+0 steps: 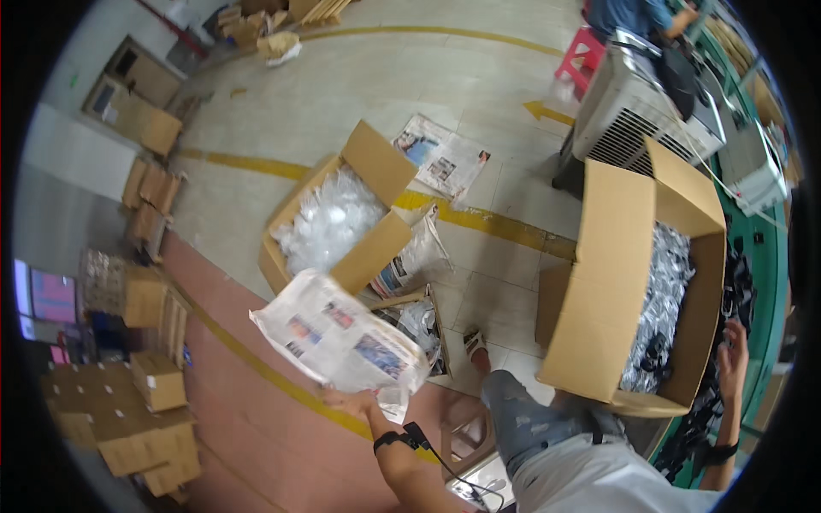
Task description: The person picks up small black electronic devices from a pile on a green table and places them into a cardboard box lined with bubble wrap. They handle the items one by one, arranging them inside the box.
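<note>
My left hand (352,400) is closed on the near edge of a sheet of newspaper (333,329), which spreads out in front of it. Beyond the sheet, a cardboard box (374,158) with raised flaps is filled with clear plastic bags (329,218). At the right, my right hand (733,359) is empty with its fingers apart, beside the outer wall of a large open cardboard box (603,282). Inside that box lie many clear-wrapped pieces (658,299), some of them dark. Black parts (737,295) are heaped on the green bench (772,316) near my right hand.
Another newspaper (443,158) and a crumpled sack (419,256) lie on the floor. A small box (438,342) with plastic stands by my foot. A white slatted cooler unit (629,111) is beyond the large box, near a seated person (633,15). Cartons (120,410) are stacked at left.
</note>
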